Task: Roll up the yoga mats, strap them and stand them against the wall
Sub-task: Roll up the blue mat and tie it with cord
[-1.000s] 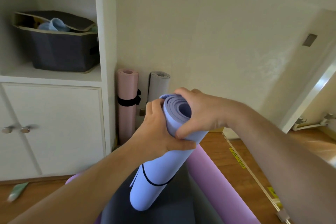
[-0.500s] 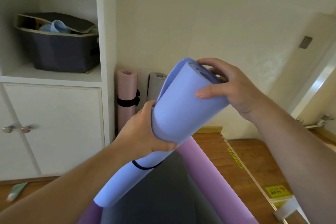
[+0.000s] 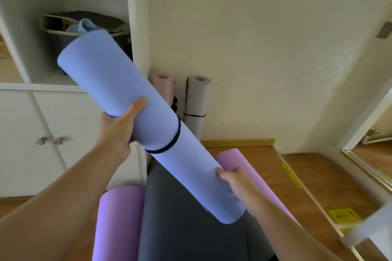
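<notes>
I hold a rolled blue yoga mat (image 3: pixel 118 82) in the air, slanting from upper left to lower right, with a black strap (image 3: pixel 169 145) around its middle. My left hand (image 3: pixel 121 125) grips it from below just left of the strap. My right hand (image 3: pixel 235 182) holds its lower end. Against the wall in the corner stand a rolled pink mat (image 3: pixel 164 86), partly hidden by the blue one, and a rolled grey mat (image 3: pixel 196 101) with a thin black strap. On the floor below lie an unrolled dark grey mat (image 3: pixel 182 231) and a purple mat (image 3: pixel 118 218).
A white cabinet (image 3: pixel 31 133) with two door knobs stands at left, and a dark storage bin (image 3: pixel 63 34) sits on its open shelf. The wall (image 3: pixel 254 38) is ahead. Wooden floor (image 3: pixel 307 176) with a raised edge and yellow stickers runs along the right.
The blue mat has swung round: its upper end moved from right to upper left. My right hand went from the top end to the lower end, and my left hand shifted up the roll.
</notes>
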Motion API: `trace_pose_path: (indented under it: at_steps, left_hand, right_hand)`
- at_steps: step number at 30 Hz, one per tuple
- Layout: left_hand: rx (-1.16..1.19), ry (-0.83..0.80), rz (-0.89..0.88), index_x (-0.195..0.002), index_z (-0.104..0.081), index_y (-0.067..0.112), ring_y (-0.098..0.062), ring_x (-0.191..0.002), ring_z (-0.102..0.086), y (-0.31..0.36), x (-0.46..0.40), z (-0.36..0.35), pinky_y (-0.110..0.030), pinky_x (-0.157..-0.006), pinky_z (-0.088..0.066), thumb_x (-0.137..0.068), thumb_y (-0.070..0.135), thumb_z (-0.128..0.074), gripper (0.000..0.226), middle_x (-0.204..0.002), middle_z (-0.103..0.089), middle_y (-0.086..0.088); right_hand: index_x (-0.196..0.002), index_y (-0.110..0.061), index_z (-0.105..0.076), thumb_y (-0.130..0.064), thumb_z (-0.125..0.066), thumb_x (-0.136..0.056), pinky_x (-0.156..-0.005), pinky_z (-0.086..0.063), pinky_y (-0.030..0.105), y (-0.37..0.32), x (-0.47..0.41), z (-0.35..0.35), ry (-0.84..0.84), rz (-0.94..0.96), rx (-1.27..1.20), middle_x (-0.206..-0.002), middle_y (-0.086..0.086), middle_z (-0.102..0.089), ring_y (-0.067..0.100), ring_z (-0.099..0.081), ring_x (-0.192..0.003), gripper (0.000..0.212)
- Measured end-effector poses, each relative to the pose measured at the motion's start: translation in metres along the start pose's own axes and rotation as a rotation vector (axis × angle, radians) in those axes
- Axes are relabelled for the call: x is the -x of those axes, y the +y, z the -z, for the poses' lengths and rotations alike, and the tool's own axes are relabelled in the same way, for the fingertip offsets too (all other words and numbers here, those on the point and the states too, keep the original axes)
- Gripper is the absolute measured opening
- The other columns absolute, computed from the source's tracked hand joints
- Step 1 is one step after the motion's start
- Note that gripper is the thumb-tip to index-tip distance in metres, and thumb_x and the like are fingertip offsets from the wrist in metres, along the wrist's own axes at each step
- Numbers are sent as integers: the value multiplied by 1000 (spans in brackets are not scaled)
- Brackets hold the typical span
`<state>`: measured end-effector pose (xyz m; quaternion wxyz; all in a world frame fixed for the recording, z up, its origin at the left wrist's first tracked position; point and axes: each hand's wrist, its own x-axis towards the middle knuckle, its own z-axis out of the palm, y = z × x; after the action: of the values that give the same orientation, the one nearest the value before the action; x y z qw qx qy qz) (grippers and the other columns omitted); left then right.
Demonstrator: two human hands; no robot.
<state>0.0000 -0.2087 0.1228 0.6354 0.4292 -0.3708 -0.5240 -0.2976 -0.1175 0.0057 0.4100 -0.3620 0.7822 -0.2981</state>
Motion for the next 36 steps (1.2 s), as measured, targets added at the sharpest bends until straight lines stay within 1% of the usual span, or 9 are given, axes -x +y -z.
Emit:
trace_pose_path:
  at_steps: [2,8,13,19,21,26,30,33,36]
  left_hand:
    - [43,76,60,-123,-64,34,-13,-111,-72,-11,-5,16,-41,-82,-62,-76,42,-92,56,-117,-75,20]
    - [134,144,157,-132,-61,32,-12,-113,-71,-31,-6,45,-42,-88,-61,-73,56,-90,70,-123,-74,18]
    - [103,-7,256,-135,-61,39,-10,-118,-67,-48,13,45,-47,-94,-57,-81,62,-80,61,-123,-73,23]
    - [164,-15,423,-145,-53,27,-29,-117,-70,-101,53,34,-52,-87,-63,-78,47,-85,77,-133,-70,5]
    - [221,23,505,-143,-49,20,-32,-109,-72,-110,63,35,-51,-85,-63,-83,44,-84,73,-129,-68,-2]
    - [363,159,746,-139,-48,13,-41,-106,-72,-122,74,35,-57,-97,-58,-81,53,-84,79,-124,-64,-17]
    - [-163,-111,896,-133,-58,1,-41,-95,-75,-116,87,26,-50,-78,-64,-91,58,-73,72,-112,-74,-25]
    - [-805,-284,302,-111,-70,13,-18,-80,-71,-102,86,12,-26,-64,-55,-83,38,-82,40,-94,-77,-4]
    - [-1031,-503,-403,-136,-46,29,-9,-117,-51,-81,75,-8,-22,-93,-45,-63,50,-91,88,-130,-50,12]
  right_hand:
    - [-133,-17,-63,-91,-72,-56,-108,-51,53,20,-7,-2,46,-69,-79,-130,8,-68,31,-65,-120,107]
    - [-124,-16,-51,-52,-77,-90,-95,-55,69,26,-4,4,-26,-479,-824,-122,21,-62,47,-62,-113,56]
    - [-139,-23,-48,-58,-89,-76,-81,-62,52,21,-10,-11,108,-327,-598,-121,12,-65,35,-66,-106,84]
    - [-110,-21,-65,-62,-84,-71,-90,-60,51,-11,3,-15,163,-193,-453,-105,8,-73,35,-70,-98,59]
    - [-113,-18,-65,-52,-81,-85,-89,-58,44,-15,14,0,219,-21,-413,-107,7,-72,32,-71,-99,46]
    - [-144,-29,-54,-33,-85,-73,-80,-56,27,-42,42,25,31,463,-304,-127,-4,-72,17,-72,-109,78]
    - [-147,-33,-49,-21,-85,-87,-85,-55,34,-71,46,20,145,539,-105,-136,-5,-64,22,-66,-118,71]
    - [-151,-34,-49,-23,-87,-84,-99,-52,37,-70,49,2,189,569,88,-136,-14,-61,16,-60,-123,78]
    - [-150,-39,-49,-25,-90,-81,-91,-53,23,-71,65,-11,124,639,116,-129,-18,-64,10,-64,-118,81]
